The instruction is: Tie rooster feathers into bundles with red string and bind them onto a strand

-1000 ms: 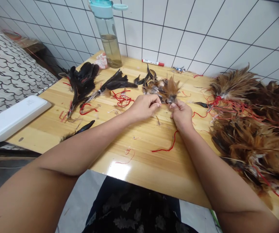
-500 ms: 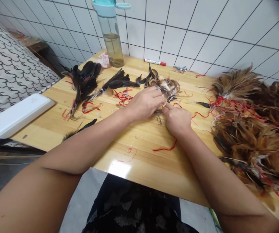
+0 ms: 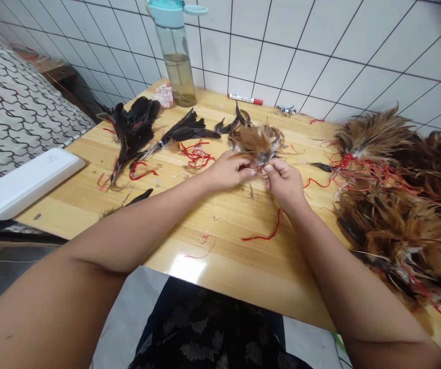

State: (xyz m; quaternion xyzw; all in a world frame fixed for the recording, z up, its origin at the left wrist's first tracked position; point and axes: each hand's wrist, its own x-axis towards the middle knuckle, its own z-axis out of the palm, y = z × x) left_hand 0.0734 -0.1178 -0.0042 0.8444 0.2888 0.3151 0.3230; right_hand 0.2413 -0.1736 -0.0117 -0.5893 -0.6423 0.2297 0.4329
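Between my hands a small bunch of brown feathers (image 3: 256,142) fans away from me, its quill ends toward me. My left hand (image 3: 230,169) is closed on the left side of the bunch, thumb and fingers together. My right hand (image 3: 284,182) pinches the quill ends at the right. Behind the bunch lies a loose heap of mixed feathers (image 3: 276,134), partly hidden by it. A red string (image 3: 270,233) trails on the table below my right hand.
Tied brown feather bundles (image 3: 400,220) with red strings pile up at the right. Black feather bundles (image 3: 138,123) lie at the left, near a water bottle (image 3: 180,77). A red marker (image 3: 245,99) lies by the tiled wall. A white device (image 3: 28,182) sits at the left edge.
My hands have turned and drawn slightly apart, and the brown feather bunch now shows spread between them. My left hand has shifted a little toward me. The things around have stayed put.
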